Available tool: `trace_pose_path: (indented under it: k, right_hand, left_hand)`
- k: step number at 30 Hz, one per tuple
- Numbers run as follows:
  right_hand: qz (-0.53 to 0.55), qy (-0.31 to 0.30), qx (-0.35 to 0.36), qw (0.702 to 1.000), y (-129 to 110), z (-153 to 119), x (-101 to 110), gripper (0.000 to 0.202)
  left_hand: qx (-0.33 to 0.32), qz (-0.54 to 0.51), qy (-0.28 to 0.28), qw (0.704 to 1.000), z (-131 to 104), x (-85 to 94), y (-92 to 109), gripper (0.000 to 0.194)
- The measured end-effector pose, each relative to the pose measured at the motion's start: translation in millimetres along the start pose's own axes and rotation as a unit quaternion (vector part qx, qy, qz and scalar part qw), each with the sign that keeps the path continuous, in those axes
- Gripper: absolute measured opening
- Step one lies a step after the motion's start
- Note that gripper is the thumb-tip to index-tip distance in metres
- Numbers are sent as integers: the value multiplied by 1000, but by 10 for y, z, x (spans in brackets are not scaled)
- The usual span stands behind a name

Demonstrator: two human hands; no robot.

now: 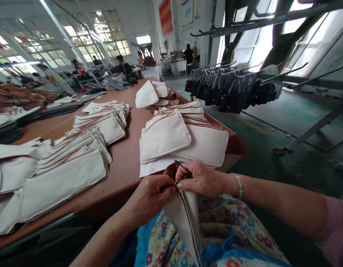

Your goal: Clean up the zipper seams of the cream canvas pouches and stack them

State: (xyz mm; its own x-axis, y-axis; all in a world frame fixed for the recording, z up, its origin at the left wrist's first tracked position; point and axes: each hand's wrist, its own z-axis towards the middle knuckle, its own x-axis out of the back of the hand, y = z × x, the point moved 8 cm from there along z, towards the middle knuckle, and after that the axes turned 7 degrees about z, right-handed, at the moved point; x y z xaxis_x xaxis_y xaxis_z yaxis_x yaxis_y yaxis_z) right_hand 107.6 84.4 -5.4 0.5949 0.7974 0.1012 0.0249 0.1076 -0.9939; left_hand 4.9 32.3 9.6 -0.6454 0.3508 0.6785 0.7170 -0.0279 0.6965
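The left hand (152, 194) pinches the end of a pouch (192, 213) trailing below it, the right hand (202, 178), just beside, grips a dark tool (181, 167) at that end, and stacked pouches (166, 135) lie beyond both on the counter (131, 148).

Desk (127, 148), one, reddish-brown cover. On the desk's left part: cream pouches (63, 181), brown-edged, in overlapping rows. On the desk's right part: stacked pouches (166, 135), similar, partly over a white sheet (153, 167). At the desk's near edge: left hand (152, 193), pinching a cream piece (192, 207) with dark seam; right hand (205, 178), on the same piece, holding a slim dark tool (183, 168). Right of the desk: hanging dark bags (229, 92). Beyond the desk: seated people (124, 68).
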Motion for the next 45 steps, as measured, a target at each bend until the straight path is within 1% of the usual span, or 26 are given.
trace_pose_path:
  k: [3,5,8,9,11,13,14,16,17,19,20,22,24,29,31,33,35,36,38,40,43,45]
  right_hand:
    - [22,-4,-38,999,7,-23,12,5]
    - [39,2,-90,995,66,-42,22,6]
    - [56,9,-168,984,186,-89,4,9]
    - [60,10,-178,982,213,-99,-9,10]
    - [59,13,-160,985,225,-96,-26,10]
    - [38,20,-107,993,191,-77,-20,6]
    - [22,22,-78,996,163,-69,-13,5]
    - [-7,23,-36,999,113,-65,1,7]
    - [-15,22,-26,999,95,-66,8,7]
    - [-6,27,-26,999,75,-72,33,6]
    - [5,34,-30,999,70,-75,51,7]
    - [28,49,-37,998,65,-82,78,9]
    - [35,57,-38,997,64,-86,86,9]
    - [-11,71,-4,997,0,-114,86,5]
    - [-37,72,19,997,-50,-141,76,3]
    - [-79,70,61,993,-119,-178,61,3]
    - [-145,60,135,978,-205,-231,29,6]
    - [-184,46,186,964,-250,-268,-4,9]
    - [-264,9,290,920,-304,-365,-89,14]
    - [-337,-21,363,869,-288,-456,-152,20]
    - [-427,-25,405,808,-227,-527,-170,21]
    - [-465,-24,422,777,-217,-571,-191,19]
  left_hand:
    - [-69,127,23,989,-19,-5,133,28]
    - [-85,224,39,970,-32,-50,160,27]
    - [-56,333,68,939,-41,-121,112,27]
    - [-45,355,80,930,-45,-137,96,28]
    - [-33,371,105,922,-49,-153,78,29]
    - [-28,335,132,932,-48,-128,70,26]
    - [-28,292,145,945,-44,-98,62,23]
    - [-30,162,154,974,-25,-38,25,18]
    - [-29,86,144,985,-9,-22,-4,18]
    - [-18,-53,104,993,28,-31,-71,22]
    - [-6,-108,82,991,42,-46,-104,25]
    - [17,-174,50,983,58,-77,-151,27]
    - [27,-190,32,981,66,-101,-156,28]
    - [67,-163,10,984,73,-169,-172,31]
    - [81,-173,10,982,70,-191,-186,31]
    - [87,-190,13,978,63,-208,-193,28]
    - [98,-221,9,970,48,-239,-207,26]
    - [107,-245,4,964,37,-262,-217,25]
    - [130,-308,-14,942,10,-325,-237,23]
    - [140,-371,-30,918,-12,-381,-233,24]
    - [142,-425,-32,893,-26,-427,-229,32]
    - [146,-430,-23,891,-32,-441,-246,37]
